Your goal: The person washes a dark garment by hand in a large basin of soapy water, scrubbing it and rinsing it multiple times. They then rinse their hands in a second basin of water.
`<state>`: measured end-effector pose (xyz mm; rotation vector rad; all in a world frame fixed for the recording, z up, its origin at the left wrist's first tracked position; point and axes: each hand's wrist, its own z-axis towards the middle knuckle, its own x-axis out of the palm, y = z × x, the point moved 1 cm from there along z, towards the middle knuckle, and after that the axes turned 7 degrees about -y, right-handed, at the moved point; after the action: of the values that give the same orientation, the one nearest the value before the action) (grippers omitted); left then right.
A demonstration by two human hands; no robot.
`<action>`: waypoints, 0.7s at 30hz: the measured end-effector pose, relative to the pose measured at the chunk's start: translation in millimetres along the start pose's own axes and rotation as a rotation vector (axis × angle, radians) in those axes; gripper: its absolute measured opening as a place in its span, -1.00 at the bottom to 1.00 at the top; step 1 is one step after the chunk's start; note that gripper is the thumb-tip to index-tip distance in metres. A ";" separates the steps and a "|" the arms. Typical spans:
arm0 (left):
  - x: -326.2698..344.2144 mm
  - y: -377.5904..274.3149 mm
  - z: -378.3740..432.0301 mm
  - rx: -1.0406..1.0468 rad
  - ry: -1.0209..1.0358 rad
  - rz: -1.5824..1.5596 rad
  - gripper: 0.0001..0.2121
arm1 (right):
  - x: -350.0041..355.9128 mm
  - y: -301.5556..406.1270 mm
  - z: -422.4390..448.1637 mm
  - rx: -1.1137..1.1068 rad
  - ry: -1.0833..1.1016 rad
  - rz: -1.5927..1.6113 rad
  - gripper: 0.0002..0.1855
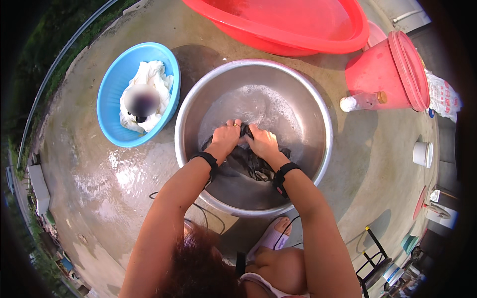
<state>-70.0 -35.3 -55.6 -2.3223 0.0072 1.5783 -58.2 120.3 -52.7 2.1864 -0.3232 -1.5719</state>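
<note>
A wide metal basin (253, 206) stands on the floor before me, with foamy water (257, 100) in it. Dark wet cloth (253, 162) lies in the water, part of it raised between my hands. My left hand (226, 137) grips this cloth near the middle of the basin. Close beside it, my right hand (264, 142) grips the same cloth. Its lower folds spread under both wrists, and my fingers hide some of it. Each wrist wears a black band.
Left stands a light blue plastic basin (108, 111) with white cloth (149, 76) and a dark, blurred thing. A large red tub (290, 41) is at the top. Right are a pink lidded bucket (376, 76), a clear bottle (363, 101) and a white tub (422, 154). Thin black cables cross by my feet.
</note>
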 end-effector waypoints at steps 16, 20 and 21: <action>-28.3 -27.9 -91.6 0.151 0.188 0.173 0.01 | -40.8 3.6 -86.1 -0.010 0.111 -0.177 -0.20; -4.5 -33.4 -72.1 0.193 0.142 0.275 -0.24 | -12.4 7.4 -66.4 -0.138 0.193 -0.352 -0.48; 1.8 -31.1 -64.9 0.193 0.135 0.273 -0.25 | -4.1 -2.8 -55.4 -0.132 0.229 -0.312 -0.54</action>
<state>-4.9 -23.3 -27.4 -2.3439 0.5060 1.4599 -7.5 135.8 -35.7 2.3653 0.1959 -1.4246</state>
